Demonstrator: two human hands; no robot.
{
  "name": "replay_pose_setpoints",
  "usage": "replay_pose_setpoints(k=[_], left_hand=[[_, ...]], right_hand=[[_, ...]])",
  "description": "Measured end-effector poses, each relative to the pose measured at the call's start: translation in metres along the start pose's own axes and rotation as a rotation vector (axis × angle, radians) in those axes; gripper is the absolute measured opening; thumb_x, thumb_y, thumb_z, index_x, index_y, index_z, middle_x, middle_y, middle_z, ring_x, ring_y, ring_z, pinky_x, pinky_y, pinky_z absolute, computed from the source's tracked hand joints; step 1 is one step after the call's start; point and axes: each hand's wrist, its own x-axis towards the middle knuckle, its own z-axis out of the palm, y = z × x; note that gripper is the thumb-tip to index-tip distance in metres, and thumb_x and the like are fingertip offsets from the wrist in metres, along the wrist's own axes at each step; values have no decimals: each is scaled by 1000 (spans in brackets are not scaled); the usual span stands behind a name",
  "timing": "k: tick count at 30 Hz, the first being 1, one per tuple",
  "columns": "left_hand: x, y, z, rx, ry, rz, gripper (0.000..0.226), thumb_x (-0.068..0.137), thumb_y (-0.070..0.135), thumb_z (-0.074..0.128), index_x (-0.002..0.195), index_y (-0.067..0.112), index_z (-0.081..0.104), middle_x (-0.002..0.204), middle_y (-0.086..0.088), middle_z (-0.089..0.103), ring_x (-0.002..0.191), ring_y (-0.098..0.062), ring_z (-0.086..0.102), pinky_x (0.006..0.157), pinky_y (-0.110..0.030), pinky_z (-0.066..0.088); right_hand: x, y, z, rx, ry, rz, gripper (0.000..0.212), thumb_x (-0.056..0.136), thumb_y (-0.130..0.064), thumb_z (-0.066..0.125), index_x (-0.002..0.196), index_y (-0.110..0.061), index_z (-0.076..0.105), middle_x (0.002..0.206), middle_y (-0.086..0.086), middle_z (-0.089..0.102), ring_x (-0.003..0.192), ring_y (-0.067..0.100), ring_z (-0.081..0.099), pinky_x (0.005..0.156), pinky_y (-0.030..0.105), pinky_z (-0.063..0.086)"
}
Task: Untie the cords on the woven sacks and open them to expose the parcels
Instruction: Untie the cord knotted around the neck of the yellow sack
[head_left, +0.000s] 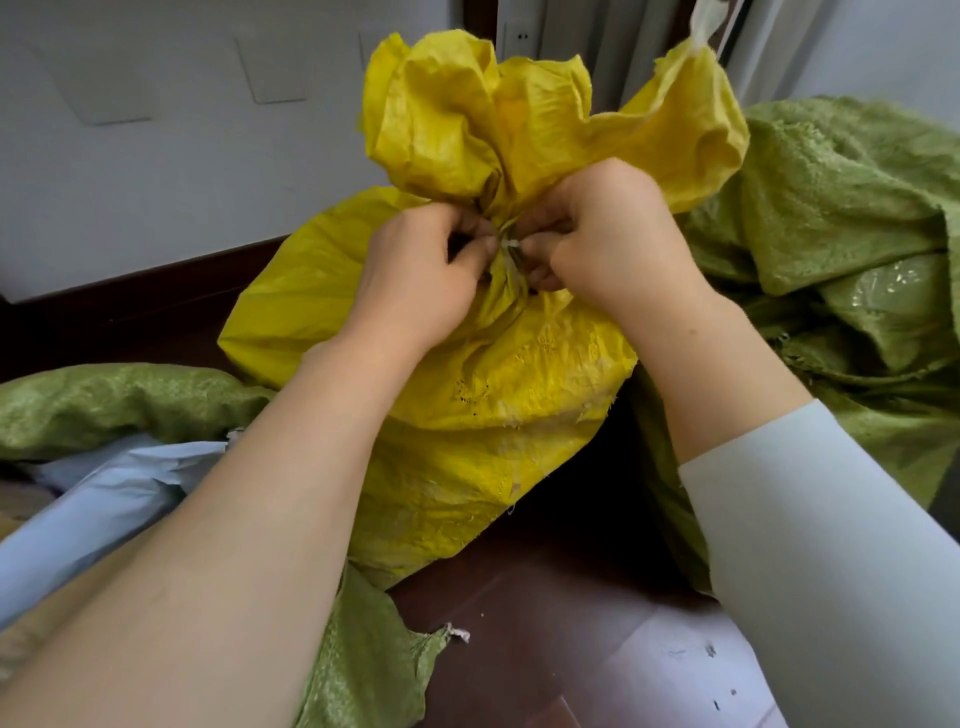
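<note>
A full yellow woven sack (467, 415) stands on the dark wooden floor, its neck gathered and tied with a pale cord (511, 249). Above the knot the sack's loose mouth fans out in crumpled folds. My left hand (421, 270) pinches the cord at the knot from the left. From the right, my right hand (608, 234) pinches the same knot, fingers curled. The parcels inside the yellow sack are hidden.
A green woven sack (841, 218) lies slumped at the right. Another green sack (104, 405) lies at the left, with pale blue parcels (104, 493) showing in its mouth. A white wall with dark baseboard (156, 291) is behind. Bare floor (545, 623) lies near me.
</note>
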Motion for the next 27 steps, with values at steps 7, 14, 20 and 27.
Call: replay_pose_setpoints(k=[7, 14, 20, 27], left_hand=[[3, -1, -2, 19, -25, 83, 11, 81, 26, 67, 88, 17, 69, 64, 9, 50, 68, -12, 47, 62, -24, 33], [5, -4, 2, -348, -127, -39, 21, 79, 16, 68, 67, 29, 57, 63, 11, 56, 60, -4, 48, 66, -27, 41], [7, -7, 4, -254, -60, -13, 12, 74, 26, 65, 68, 34, 59, 65, 11, 58, 67, -14, 53, 69, -36, 47], [5, -3, 4, -80, 51, -17, 8, 82, 22, 65, 87, 19, 70, 61, 15, 51, 64, -10, 46, 60, -22, 32]], right_hand=[[-4, 0, 7, -242, 135, -82, 15, 85, -16, 56, 94, -9, 66, 86, 12, 68, 89, 30, 63, 80, 39, 52], [-8, 9, 7, 609, -83, 118, 19, 91, 0, 53, 76, -10, 59, 60, 6, 59, 41, 4, 56, 49, 20, 51], [0, 10, 1, 313, -76, 95, 24, 90, -10, 57, 69, -22, 60, 66, 6, 65, 61, 22, 67, 68, 37, 60], [-5, 2, 4, 73, 75, -71, 12, 81, -14, 59, 86, -12, 71, 79, 10, 70, 81, 32, 66, 74, 49, 54]])
